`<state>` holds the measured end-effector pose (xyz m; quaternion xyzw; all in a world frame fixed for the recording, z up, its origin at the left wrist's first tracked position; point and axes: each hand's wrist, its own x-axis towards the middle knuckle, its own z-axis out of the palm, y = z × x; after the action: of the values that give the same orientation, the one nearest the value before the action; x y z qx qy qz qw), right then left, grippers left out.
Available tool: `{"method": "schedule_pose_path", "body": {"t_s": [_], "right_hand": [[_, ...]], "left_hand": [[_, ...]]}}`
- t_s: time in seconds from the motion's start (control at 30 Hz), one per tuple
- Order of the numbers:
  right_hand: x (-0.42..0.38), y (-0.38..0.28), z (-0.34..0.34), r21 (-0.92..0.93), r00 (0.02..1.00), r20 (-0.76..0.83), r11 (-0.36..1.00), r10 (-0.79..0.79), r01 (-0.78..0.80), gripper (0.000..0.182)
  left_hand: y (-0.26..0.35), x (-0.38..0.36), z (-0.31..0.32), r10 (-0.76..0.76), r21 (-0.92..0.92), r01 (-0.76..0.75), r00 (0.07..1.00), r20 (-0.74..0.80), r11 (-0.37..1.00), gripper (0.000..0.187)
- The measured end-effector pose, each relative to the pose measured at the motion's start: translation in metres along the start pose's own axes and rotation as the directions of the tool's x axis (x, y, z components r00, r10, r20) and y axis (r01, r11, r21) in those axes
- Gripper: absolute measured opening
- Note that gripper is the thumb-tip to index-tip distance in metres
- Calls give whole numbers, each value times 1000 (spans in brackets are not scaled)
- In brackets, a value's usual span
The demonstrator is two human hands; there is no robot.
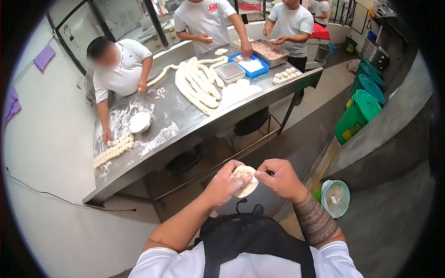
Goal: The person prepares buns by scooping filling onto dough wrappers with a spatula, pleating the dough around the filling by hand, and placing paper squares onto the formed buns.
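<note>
A flat round of dough (251, 187) with pale, minced-looking filling (242, 175) in its middle is held in front of my apron. My left hand (227, 183) cups it from the left, the thumb resting on the filling. At the upper right edge, my right hand (276, 177) pinches the dough between thumb and fingers. Both hands are above the floor, apart from the steel table. The underside of the dough and the left fingers beneath it are hidden.
The steel table (160, 111) carries long dough ropes (197, 85), a white bowl (140, 121), small dough pieces (115, 150), a filling tray (269, 52) and a blue tray (254, 65). Co-workers stand behind it. At right are green bins (354, 116) and a pail (335, 199).
</note>
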<state>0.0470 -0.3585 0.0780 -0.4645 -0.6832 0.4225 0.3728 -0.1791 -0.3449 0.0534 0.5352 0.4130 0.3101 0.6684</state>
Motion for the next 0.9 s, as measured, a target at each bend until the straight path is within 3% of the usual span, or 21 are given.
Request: {"method": "schedule_pose_path", "body": {"t_s": [0.13, 0.23, 0.3, 0.37, 0.5, 0.6, 0.8, 0.9], "right_hand": [[7, -22, 36, 18, 997, 58, 999, 47, -48, 18], [18, -14, 73, 12, 1000, 11, 1000, 11, -11, 20], [21, -7, 102, 56, 996, -78, 998, 42, -38, 23], [23, -12, 122, 45, 995, -81, 997, 60, -56, 25], [22, -20, 144, -50, 995, -72, 997, 62, -66, 24], [20, -36, 145, -74, 994, -24, 991, 106, -107, 23], [14, -38, 152, -120, 998, -46, 992, -34, 28, 24], [10, -40, 153, -65, 998, -33, 996, 60, -62, 24]], "left_hand": [[9, -29, -40, -79, 59, 71, 985, 154, 996, 43], [-3, -47, -51, -125, -231, 108, 991, -58, 967, 42], [-18, -59, -61, -189, -624, 118, 981, -48, 772, 36], [-22, -70, -61, -253, -832, 91, 965, -61, 548, 33], [-41, -80, -74, -151, -637, -3, 971, -188, 771, 30], [-30, -91, -85, -116, -522, 39, 986, -117, 852, 30], [-26, -100, -89, -88, -404, 35, 990, -114, 914, 29], [-27, -102, -97, -71, -335, 53, 997, -42, 941, 28]]}}
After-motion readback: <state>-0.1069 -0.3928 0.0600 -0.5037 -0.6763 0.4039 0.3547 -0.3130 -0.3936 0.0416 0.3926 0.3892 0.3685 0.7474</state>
